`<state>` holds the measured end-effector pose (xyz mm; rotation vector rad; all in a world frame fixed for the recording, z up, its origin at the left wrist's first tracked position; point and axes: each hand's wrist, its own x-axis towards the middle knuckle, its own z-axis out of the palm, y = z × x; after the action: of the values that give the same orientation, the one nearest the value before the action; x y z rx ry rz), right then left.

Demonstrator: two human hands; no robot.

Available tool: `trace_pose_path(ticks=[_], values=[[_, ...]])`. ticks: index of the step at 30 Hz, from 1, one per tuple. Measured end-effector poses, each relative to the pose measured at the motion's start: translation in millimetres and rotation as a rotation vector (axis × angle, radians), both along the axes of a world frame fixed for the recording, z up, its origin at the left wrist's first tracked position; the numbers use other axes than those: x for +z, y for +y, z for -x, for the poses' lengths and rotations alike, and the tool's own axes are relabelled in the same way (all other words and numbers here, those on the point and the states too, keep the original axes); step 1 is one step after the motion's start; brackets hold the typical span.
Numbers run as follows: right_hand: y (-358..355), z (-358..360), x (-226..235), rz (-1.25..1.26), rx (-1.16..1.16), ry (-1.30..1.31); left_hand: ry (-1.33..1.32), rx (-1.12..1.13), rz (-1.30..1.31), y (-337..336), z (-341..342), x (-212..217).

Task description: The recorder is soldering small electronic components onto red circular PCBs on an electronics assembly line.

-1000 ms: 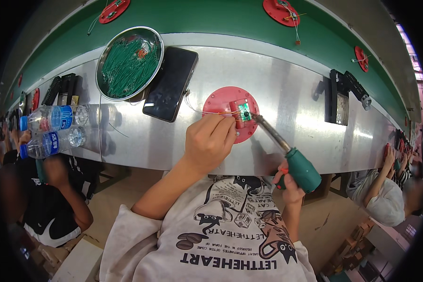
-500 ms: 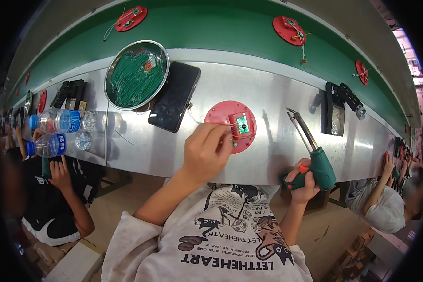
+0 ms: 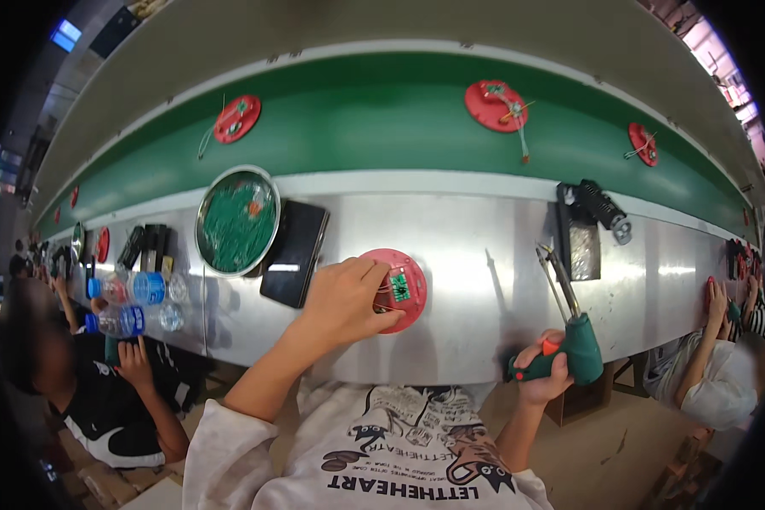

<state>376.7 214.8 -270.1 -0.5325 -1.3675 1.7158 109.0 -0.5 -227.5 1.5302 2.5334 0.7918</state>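
A round red plastic disc (image 3: 414,302) with a small green circuit board (image 3: 400,286) lies on the metal bench in front of me. My left hand (image 3: 342,299) is closed on the left part of this disc, fingers at the far side of the board and thumb at the near side. Thin wires show beside the board, partly covered by the hand. My right hand (image 3: 544,382) grips a dark green soldering gun (image 3: 583,350) with a red trigger. Its two metal prongs point up and away, clear of the disc.
Left of the disc lie a black phone (image 3: 293,259) and a metal bowl (image 3: 277,225) of green wires, then plastic bottles (image 3: 149,289). A black soldering-iron stand (image 3: 582,246) is at the right. Behind, a green belt (image 3: 357,119) carries red discs (image 3: 495,106). People sit on both sides.
The view has tilted up, so the bench sits lower. My left hand has gone from fingering wires at the board to spanning and gripping the disc. The soldering gun stays in my right hand.
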Motion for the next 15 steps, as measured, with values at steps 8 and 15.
trace_pose_path(ticks=[8,15], values=[[28.1,3.6,-8.5,0.194,-0.093,0.140,0.173,0.340,-0.228,157.2,112.2,11.8],[24.8,7.3,-0.3,0.185,-0.193,0.116,-0.221,0.402,-0.004,340.7,140.9,23.3]])
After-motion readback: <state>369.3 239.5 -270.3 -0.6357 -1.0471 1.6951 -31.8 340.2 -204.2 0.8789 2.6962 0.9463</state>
